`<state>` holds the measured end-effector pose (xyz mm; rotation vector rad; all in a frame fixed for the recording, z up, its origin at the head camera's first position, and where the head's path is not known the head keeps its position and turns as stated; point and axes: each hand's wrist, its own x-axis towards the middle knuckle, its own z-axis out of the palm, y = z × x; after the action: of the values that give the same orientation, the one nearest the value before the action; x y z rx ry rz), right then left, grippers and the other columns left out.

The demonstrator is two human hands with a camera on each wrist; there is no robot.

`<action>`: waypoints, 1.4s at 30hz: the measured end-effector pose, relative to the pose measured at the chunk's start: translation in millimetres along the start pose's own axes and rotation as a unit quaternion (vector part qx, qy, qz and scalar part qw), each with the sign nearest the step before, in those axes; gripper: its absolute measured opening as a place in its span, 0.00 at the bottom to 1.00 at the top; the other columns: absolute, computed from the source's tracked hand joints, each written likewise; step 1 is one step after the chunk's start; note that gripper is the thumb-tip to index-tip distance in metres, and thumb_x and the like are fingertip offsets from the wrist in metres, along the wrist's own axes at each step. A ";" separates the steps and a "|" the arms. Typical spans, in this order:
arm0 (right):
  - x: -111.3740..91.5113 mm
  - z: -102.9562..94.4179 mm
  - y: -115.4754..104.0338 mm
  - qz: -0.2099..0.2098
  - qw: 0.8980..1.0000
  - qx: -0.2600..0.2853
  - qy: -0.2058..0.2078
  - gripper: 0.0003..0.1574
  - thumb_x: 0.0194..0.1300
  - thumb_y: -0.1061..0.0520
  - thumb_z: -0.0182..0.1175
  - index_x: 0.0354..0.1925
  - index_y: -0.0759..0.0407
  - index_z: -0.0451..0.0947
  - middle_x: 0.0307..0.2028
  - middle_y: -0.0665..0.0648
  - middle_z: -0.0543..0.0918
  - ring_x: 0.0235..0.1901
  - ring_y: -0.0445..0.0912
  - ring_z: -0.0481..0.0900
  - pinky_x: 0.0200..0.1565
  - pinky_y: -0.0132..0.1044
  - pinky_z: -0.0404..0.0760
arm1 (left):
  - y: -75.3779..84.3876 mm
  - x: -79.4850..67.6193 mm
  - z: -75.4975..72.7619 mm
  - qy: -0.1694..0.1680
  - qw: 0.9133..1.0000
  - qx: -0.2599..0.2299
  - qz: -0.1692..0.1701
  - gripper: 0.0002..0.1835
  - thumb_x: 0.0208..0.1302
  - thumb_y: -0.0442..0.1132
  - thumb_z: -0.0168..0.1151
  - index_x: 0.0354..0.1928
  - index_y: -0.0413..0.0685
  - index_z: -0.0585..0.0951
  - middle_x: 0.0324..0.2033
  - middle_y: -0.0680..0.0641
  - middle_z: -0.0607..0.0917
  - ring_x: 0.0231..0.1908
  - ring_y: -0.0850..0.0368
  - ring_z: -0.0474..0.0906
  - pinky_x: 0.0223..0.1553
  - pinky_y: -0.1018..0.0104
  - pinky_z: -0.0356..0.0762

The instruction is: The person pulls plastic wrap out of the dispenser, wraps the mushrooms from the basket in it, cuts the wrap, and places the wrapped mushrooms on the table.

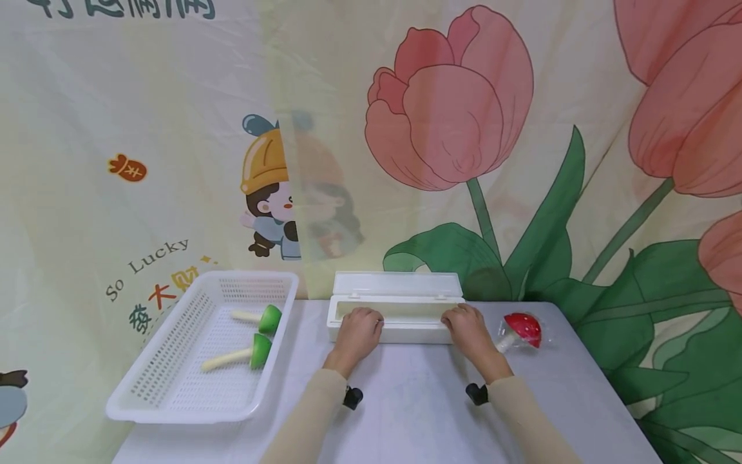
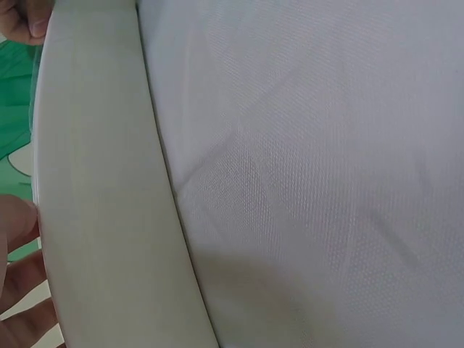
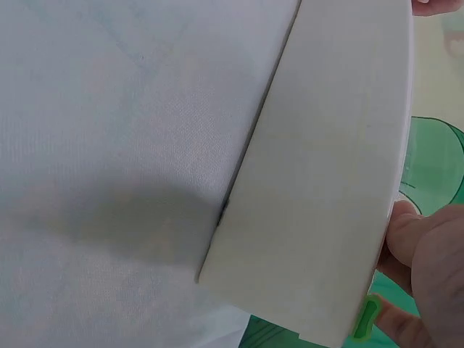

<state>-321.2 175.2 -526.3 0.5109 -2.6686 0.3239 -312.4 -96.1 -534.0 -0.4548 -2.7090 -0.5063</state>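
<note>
A long white box (image 1: 410, 334) stands on the table with its hinged lid (image 1: 397, 283) tipped up at the back. My left hand (image 1: 358, 328) grips the left part of its front rim, fingers curled over the edge. At the right end of that rim, my right hand (image 1: 469, 330) holds on in the same way. Seen from the left wrist, the front wall (image 2: 109, 181) runs upright beside bent fingers (image 2: 25, 319). From the right wrist, the thumb (image 3: 406, 228) lies at the rim and the lower front edge meets the cloth.
To the left, a white perforated basket (image 1: 191, 412) holds two green-capped toy mushrooms (image 1: 234, 356) with pale stems. A red-capped mushroom (image 1: 523, 328) in clear wrapping lies right of the box. Behind the table (image 1: 406, 412) hangs a printed cloth (image 1: 324, 96) with tulips.
</note>
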 end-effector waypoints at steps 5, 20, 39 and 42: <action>0.2 0.5 0.6 0.014 1.000 -0.019 -0.021 0.03 0.67 0.62 0.68 0.39 0.61 0.85 0.43 0.60 0.89 0.57 0.66 0.79 0.60 0.69 0.74 | 2.4 3.9 3.0 0.012 1.000 0.008 -0.003 0.06 0.70 0.39 0.64 0.38 0.50 0.89 0.38 0.48 0.90 0.44 0.48 0.85 0.43 0.48 0.82; 1.6 3.1 -0.5 0.023 1.000 -0.012 0.001 0.04 0.68 0.61 0.67 0.39 0.61 0.82 0.44 0.61 0.86 0.56 0.66 0.78 0.61 0.73 0.70 | 8.8 9.3 0.4 0.003 1.000 -0.013 -0.020 0.06 0.71 0.42 0.65 0.40 0.50 0.88 0.37 0.49 0.90 0.40 0.49 0.86 0.38 0.51 0.83; 3.3 5.7 3.0 0.020 0.999 0.005 0.048 0.06 0.73 0.58 0.63 0.38 0.61 0.81 0.41 0.62 0.84 0.53 0.64 0.78 0.61 0.69 0.71 | 17.6 16.3 4.2 -0.004 0.999 -0.005 -0.048 0.03 0.70 0.38 0.66 0.39 0.49 0.88 0.35 0.49 0.89 0.39 0.49 0.87 0.35 0.47 0.82; 4.0 5.2 3.5 0.023 0.999 0.009 0.047 0.06 0.73 0.58 0.63 0.39 0.61 0.81 0.40 0.62 0.84 0.53 0.64 0.78 0.62 0.70 0.70 | 12.2 17.8 2.5 0.012 0.999 0.011 -0.028 0.03 0.70 0.37 0.66 0.37 0.46 0.85 0.32 0.48 0.88 0.35 0.49 0.87 0.31 0.52 0.83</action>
<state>-327.8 175.6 -529.8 0.4285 -2.5912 0.3773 -324.4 -79.9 -525.8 -0.3642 -2.7072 -0.4946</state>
